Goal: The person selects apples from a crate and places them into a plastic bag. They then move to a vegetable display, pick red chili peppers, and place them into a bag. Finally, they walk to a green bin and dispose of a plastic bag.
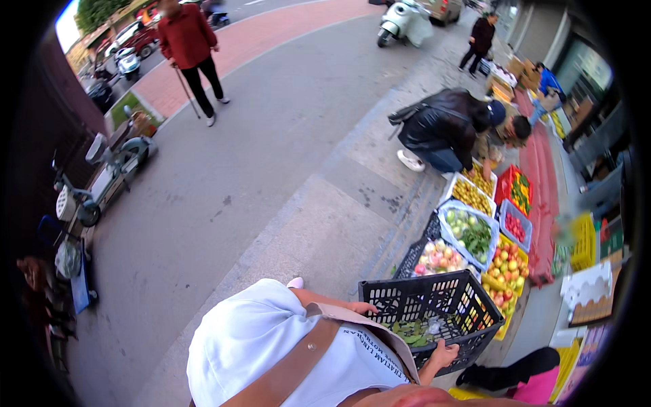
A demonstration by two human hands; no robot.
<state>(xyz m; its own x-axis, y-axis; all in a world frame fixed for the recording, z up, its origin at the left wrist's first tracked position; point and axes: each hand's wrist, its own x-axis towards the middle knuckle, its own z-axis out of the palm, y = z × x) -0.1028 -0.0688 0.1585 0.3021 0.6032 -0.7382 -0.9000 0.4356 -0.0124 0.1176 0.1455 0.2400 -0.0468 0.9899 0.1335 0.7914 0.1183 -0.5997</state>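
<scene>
A black slatted plastic crate (pixel 408 293) is held in front of me, tilted, between my two hands. My left hand (pixel 362 308) is on its near left end, the fingers partly hidden at the edge. Lower right, my right hand (pixel 444 354) closes over the rim on my side. Green leaves (pixel 415 332) and a bit of pale, clear material (pixel 434 325) lie on the crate's bottom. Just beyond it are pale pink, round fruits or vegetables (pixel 437 256) and a yellow crate of red-and-yellow fruit (pixel 507 268).
Past these stand a bag-lined crate of green produce (pixel 468 227), crates of small yellowish fruit (pixel 471 195), and a red crate of peppers (pixel 519 190). A person in a dark jacket (pixel 441 125) bends over them. Someone with a cane (pixel 190 44) is on the pavement; a scooter (pixel 108 166) is parked left.
</scene>
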